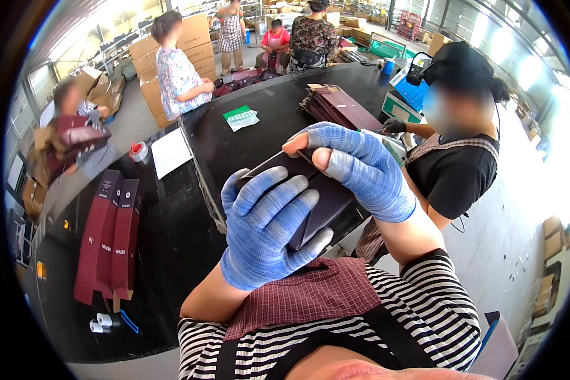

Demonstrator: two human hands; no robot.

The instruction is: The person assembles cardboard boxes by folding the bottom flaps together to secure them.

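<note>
Dark box (329,201) between hands (259,218) (373,168), near table edge (356,223).

In blue gloves (386,190), the left grip (266,221) lies over a dark box (329,199) — the right grip (364,166) pinches its edge. Two long red boxes (98,247) lie on the black worktop (177,253) — white rolls (104,319) sit near.
</note>
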